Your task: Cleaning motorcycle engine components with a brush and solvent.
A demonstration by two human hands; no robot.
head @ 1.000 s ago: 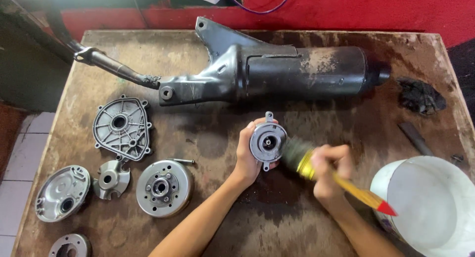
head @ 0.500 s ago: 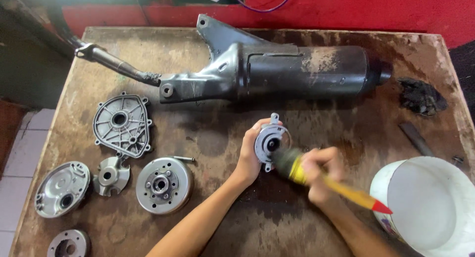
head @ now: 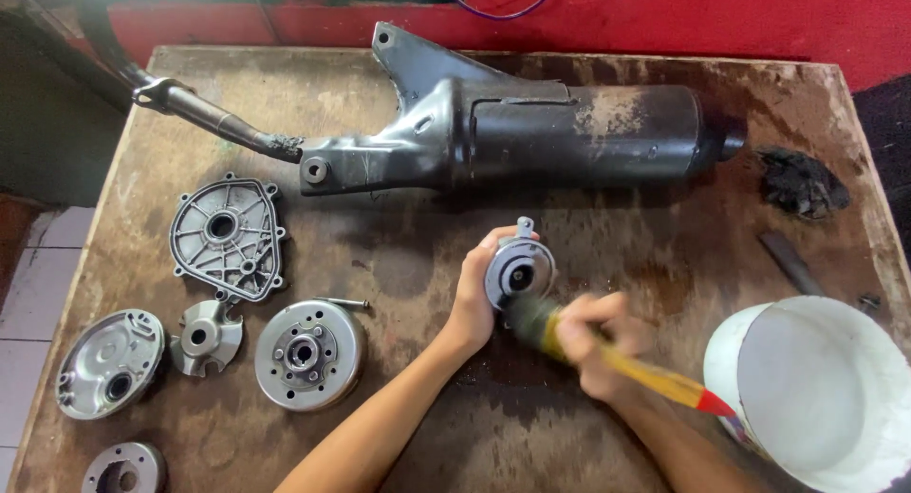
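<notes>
Grey round housing (head: 519, 273) gripped by left hand (head: 474, 298) | right hand (head: 593, 346) clenched on paintbrush (head: 607, 355) (blurred)

The table (head: 285, 104) is rough, stained wood. The muffler (head: 569, 137) is matt black metal, scuffed and dusty. The cover (head: 228, 235), flywheel (head: 308, 353) and held part (head: 520, 271) are dull grey cast metal. The brush (head: 655, 377) has a glossy yellow handle; the bucket (head: 816, 389) is smooth white plastic.
</notes>
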